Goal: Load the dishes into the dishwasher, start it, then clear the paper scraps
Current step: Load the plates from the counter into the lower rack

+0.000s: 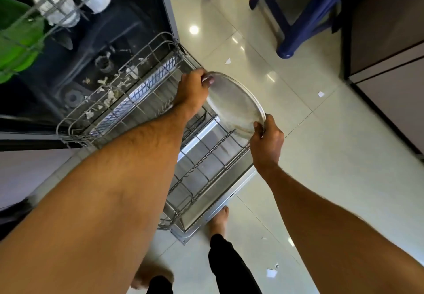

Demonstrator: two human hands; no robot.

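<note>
Steel plate (pixel 236 104), tilted on edge above the lower rack (pixel 202 156), gripped at opposite rims by both hands, left (pixel 191 90) and right (pixel 267 140).

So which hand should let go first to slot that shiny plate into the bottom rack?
Probably the right hand. It grips the steel plate at its lower edge, nearest the lower rack, so it would get in the way there. The left hand holds the top rim and can lower the plate in.

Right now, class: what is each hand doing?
Left hand: grips the steel plate at its far rim.
Right hand: grips the same plate's near rim.
</note>
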